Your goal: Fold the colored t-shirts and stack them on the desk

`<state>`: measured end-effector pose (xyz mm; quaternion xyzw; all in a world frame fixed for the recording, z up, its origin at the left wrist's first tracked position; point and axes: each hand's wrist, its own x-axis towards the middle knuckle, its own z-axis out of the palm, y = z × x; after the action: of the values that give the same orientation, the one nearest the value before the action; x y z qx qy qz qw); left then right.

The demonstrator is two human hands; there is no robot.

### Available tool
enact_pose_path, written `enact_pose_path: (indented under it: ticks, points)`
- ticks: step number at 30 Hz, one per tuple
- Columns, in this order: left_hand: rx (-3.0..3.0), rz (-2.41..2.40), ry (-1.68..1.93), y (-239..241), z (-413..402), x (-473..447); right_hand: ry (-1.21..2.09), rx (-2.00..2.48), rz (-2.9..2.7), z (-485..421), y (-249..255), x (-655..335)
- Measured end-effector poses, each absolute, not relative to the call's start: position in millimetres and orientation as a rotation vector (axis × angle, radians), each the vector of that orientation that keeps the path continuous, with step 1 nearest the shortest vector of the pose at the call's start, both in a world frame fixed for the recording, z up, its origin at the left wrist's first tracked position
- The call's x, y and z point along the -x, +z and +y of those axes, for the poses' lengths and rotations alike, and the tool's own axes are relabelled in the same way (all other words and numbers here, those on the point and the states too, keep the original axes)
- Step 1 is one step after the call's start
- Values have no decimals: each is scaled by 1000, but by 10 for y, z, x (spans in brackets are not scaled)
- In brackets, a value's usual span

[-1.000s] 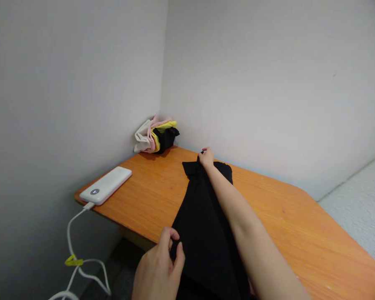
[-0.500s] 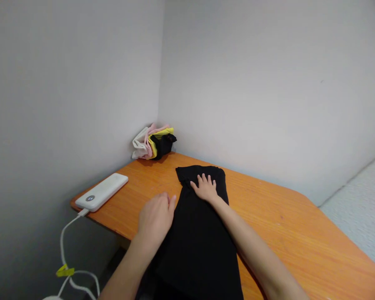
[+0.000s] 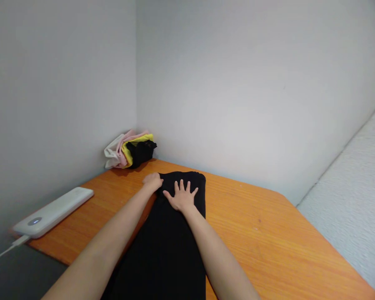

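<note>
From the head camera, you look forward and down at an orange-brown wood-grain table [image 3: 253, 225] set in the corner of a room with pale grey walls [image 3: 225, 91]. A black garment [image 3: 168, 254] lies lengthwise up the middle, its far end close to the back edge of the table and its near end running out of the bottom of the view. Your bare right hand [image 3: 183, 199] rests palm down on the upper part of the garment, fingers spread wide and gripping nothing. Your left hand [image 3: 152, 181] is at the garment's far left corner, just beside the right hand; its fingers are partly hidden, so you cannot tell whether they pinch the cloth or only touch it. Both forearms reach in from the bottom edge, the right one crossing over the garment's right side. Beyond your left hand, against the walls, sits a bundle of folded cloths [image 3: 128, 154] in white, pink, yellow and black. At the table's left edge lies a white power bank [image 3: 54, 211] with a round dark display [image 3: 35, 221] and a white cable [image 3: 3, 255] plugged into its near end.
</note>
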<state>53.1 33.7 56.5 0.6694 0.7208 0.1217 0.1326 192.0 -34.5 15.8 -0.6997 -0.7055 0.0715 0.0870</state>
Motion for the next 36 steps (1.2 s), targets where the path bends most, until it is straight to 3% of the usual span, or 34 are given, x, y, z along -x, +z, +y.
enact_pose_path:
  ticks: [10, 17, 23, 30, 36]
  points:
    - [-2120, 1848, 507, 699, 544, -753, 274, 2141, -2037, -414, 254, -1871]
    - [-2388, 1261, 251, 588, 341, -983, 509, 2217, -2089, -743, 459, -1376]
    - [-2534, 1200, 104, 302, 225, -956, 433, 2180, -2217, -966, 195, -1015]
    - [-2565, 1296, 251, 214, 50, -1091, 211, 1414, -2579, -1981, 213, -925]
    - [-2446, 1254, 638, 666, -325, -832, 613, 655, -2757, -2863, 129, -1313]
